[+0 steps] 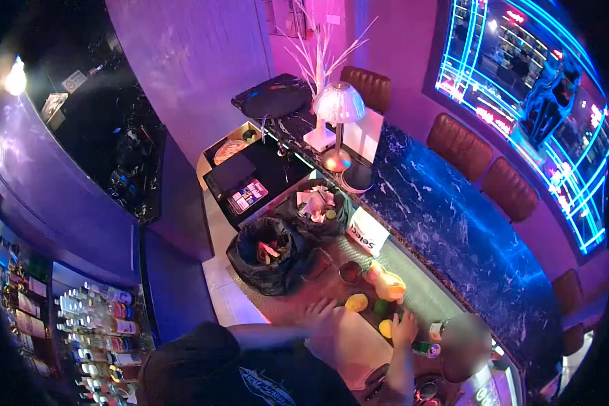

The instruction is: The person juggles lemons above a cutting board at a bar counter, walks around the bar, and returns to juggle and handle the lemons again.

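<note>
My left hand (321, 310) lies over the dark bar mat at the top left corner of a pale board (355, 345), its fingers apart and somewhat blurred. Just right of it rests a yellow fruit (356, 302). My right hand (404, 327) is beyond the board's right edge, fingers spread, close against another yellow fruit (386, 329); whether it touches the fruit is unclear. Green fruit (381, 308) sits between the two yellow ones. Behind them is a larger pale yellow item (386, 281), and a green can (426, 349) lies near my right wrist.
Two black-lined bins (240, 260) stand at the back left, near a white "Select" box (367, 231). A lamp (338, 105) stands on the raised marble counter (446, 237). Bottles (98, 314) line the lower left. A blurred round area (467, 344) covers part of the right side.
</note>
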Demonstrator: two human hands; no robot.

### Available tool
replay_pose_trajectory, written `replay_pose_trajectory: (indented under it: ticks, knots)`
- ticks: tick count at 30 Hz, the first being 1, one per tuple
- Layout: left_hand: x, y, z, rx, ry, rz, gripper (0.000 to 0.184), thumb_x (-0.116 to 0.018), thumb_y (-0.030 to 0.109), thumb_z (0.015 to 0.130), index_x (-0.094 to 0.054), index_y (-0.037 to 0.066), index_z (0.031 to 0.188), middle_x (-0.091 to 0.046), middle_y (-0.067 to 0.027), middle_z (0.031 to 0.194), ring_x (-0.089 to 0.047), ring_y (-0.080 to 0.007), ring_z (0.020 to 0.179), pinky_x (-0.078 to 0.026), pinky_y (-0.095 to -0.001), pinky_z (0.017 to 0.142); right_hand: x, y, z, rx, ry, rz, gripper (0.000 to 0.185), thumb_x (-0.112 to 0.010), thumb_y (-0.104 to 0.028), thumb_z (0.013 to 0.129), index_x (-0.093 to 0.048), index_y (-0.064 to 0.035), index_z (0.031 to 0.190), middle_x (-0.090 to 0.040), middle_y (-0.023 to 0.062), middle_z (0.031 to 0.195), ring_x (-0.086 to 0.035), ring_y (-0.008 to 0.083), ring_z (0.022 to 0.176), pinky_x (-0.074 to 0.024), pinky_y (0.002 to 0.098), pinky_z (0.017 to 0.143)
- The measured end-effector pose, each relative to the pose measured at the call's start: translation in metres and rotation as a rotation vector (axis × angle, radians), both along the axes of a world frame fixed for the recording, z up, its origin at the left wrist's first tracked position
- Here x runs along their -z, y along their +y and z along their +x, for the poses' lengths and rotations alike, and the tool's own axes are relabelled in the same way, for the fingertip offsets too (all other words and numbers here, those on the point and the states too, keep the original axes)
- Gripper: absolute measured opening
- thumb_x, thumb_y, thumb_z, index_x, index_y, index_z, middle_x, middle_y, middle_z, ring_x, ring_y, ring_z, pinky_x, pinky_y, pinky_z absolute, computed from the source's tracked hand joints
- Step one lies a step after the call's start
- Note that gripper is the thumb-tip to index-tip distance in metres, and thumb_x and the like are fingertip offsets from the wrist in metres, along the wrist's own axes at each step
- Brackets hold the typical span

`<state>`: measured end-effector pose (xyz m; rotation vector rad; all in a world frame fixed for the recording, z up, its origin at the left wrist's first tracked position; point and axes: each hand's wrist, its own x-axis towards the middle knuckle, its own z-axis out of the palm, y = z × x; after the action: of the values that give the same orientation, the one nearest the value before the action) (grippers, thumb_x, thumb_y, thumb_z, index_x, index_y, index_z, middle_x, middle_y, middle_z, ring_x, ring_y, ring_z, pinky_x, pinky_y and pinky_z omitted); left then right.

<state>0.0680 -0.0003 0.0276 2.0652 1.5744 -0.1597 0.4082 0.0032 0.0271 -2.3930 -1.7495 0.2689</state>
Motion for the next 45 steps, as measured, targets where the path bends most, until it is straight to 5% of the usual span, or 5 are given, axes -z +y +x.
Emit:
replay_pose_trajectory:
  ticks: [17,24,33,36,45]
  knots:
    - [-0.012,-0.013,-0.030,0.213,-0.482,0.165,0.096,-0.064,0.061,0.087,-0.027,0.008,0.158,-0.023,-0.0219,0.164,-0.018,-0.0403,0.153,-0.016,-0.0594,0.121,-0.149,-0.077,-0.076,0.118,0.362,0.417,0.045,-0.070,-0.023,0.089,-0.061,-0.0045,0.129,-0.063,0.0235,0.124,-0.058,0.0403,0.118,-0.0455,0.0460,0.104]
    - [-0.133,-0.045,0.024,0.601,-1.385,-0.106,0.088,-0.057,0.043,0.098,-0.013,-0.002,0.159,-0.008,-0.0259,0.166,-0.009,-0.0358,0.155,-0.014,-0.0473,0.124,-0.179,-0.146,-0.181,0.217,0.940,0.805,0.078,-0.057,-0.020,0.099,-0.011,-0.0112,0.162,-0.020,0.0181,0.165,-0.031,0.0331,0.148,-0.0263,0.0433,0.119]
    - [-0.146,-0.095,0.057,0.763,-1.268,-0.444,0.086,-0.054,0.030,0.094,-0.006,0.010,0.163,-0.009,-0.0162,0.169,-0.014,-0.0324,0.154,-0.016,-0.0413,0.124,-0.219,-0.171,-0.226,0.025,1.248,0.898,0.091,-0.049,-0.026,0.104,0.023,-0.0155,0.158,0.007,0.0118,0.170,-0.008,0.0302,0.155,-0.0130,0.0436,0.123]
    - [-0.151,-0.105,0.047,0.815,-1.234,-0.488,0.086,-0.052,0.033,0.095,-0.006,0.010,0.163,-0.009,-0.0165,0.169,-0.014,-0.0330,0.154,-0.016,-0.0421,0.123,-0.152,-0.217,-0.227,0.340,1.136,0.643,0.082,-0.055,-0.038,0.103,-0.004,-0.0145,0.163,-0.045,0.0057,0.134,-0.050,0.0192,0.108,-0.0453,0.0374,0.098]
    - [-0.178,-0.179,0.074,1.095,-1.167,-0.745,0.086,-0.047,0.042,0.096,-0.004,0.007,0.162,-0.008,-0.0173,0.168,-0.015,-0.0348,0.154,-0.017,-0.0446,0.123,-0.206,-0.282,-0.255,0.521,0.957,0.934,0.081,-0.049,-0.035,0.106,0.005,-0.0092,0.161,-0.017,0.0145,0.165,-0.029,0.0317,0.146,-0.0255,0.0464,0.119]
